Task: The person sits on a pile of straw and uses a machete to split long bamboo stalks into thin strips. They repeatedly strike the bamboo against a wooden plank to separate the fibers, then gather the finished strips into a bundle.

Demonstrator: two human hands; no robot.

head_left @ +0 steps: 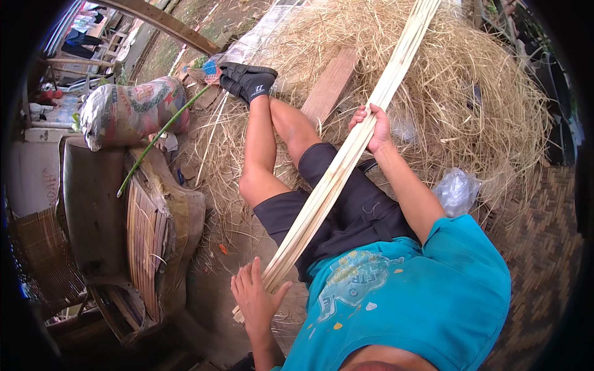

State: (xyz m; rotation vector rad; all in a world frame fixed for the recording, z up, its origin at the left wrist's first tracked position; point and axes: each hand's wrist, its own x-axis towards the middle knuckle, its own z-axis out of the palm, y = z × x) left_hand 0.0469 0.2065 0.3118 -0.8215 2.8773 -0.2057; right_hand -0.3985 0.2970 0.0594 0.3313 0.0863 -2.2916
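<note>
A long bundle of pale split bamboo strips [331, 191] lies aslant across my lap, from the lower left to the top right. My right hand [375, 128] is wrapped round it above the middle, with the fingers curled over the strips. At the bundle's lower end is my left hand [253, 295], its fingers stretched out and the thumb spread away. The palm covers part of the strips there, and a short bit of their ends shows beside the wrist. Whether the left palm presses on them I cannot tell.
Dry shavings [470, 105] are heaped ahead and to the right, with a wooden plank [331, 86] among them. At the left stand a worn armchair [161, 247], a stuffed sack [133, 111] and a green stalk [161, 136]. A clear plastic bag [456, 190] lies by my right elbow.
</note>
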